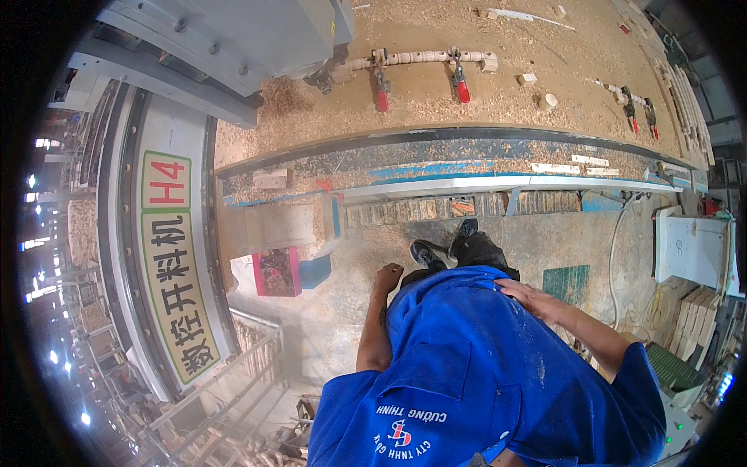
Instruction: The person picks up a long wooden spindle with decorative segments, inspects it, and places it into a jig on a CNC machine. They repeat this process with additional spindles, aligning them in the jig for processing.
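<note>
My left hand (389,277) hangs beside my blue work shirt, its fingers curled in and nothing showing in them. Flat against the shirt's lower hem (475,274) lies my right hand (531,301), fingers stretched out and holding nothing. Beyond my feet is a wooden work table (498,101) strewn with wood chips. On it a turned wooden spindle (416,57) is held by two toggle clamps, one with a red handle (462,87) at its right part. Farther right, a second turned piece (622,92) sits by two more clamps. Neither hand touches these.
A grey machine gantry (233,39) with a long labelled beam (167,249) stands at the left. Near it is a pink-edged box (276,272). Small wood blocks (527,79) and offcuts lie on the table. A pale hose (618,241) crosses the floor beside a white cabinet (696,249).
</note>
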Action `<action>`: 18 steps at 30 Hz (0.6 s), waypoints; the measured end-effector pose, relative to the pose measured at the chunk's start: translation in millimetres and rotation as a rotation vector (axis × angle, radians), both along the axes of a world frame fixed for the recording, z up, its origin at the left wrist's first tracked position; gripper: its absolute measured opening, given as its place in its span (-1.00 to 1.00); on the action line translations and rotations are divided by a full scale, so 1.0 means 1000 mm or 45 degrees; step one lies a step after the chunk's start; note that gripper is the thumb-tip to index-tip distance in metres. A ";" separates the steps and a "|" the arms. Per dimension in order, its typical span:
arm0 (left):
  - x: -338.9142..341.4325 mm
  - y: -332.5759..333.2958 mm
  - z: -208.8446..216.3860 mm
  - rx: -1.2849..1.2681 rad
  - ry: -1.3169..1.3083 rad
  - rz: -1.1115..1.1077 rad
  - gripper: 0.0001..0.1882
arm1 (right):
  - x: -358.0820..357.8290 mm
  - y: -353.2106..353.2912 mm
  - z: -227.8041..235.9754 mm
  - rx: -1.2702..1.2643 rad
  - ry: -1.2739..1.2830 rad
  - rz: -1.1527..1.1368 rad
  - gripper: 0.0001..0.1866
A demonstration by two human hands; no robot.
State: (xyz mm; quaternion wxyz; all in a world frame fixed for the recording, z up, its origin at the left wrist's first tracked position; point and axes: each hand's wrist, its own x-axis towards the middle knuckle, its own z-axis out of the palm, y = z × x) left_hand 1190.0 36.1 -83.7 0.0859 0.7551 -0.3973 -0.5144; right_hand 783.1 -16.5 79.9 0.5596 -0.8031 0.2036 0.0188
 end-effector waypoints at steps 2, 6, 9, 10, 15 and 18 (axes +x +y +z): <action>0.000 0.000 0.000 -0.005 0.002 0.001 -0.56 | 0.000 0.000 0.000 -0.012 -0.013 -0.007 0.47; 0.001 0.002 0.000 -0.004 0.003 0.000 -0.56 | 0.001 -0.003 0.003 0.005 -0.023 0.009 0.45; 0.003 0.003 0.000 0.009 0.012 0.005 -0.56 | 0.003 -0.004 0.007 0.040 -0.013 0.018 0.43; 0.003 0.003 0.000 0.010 0.014 0.008 -0.56 | 0.004 -0.004 0.007 0.049 -0.013 0.018 0.42; 0.004 0.002 0.003 -0.013 0.035 0.016 -0.56 | 0.003 0.001 -0.001 -0.015 0.056 0.003 0.39; 0.004 0.001 0.005 -0.084 -0.026 -0.014 -0.56 | 0.005 0.000 0.002 -0.013 0.081 0.003 0.37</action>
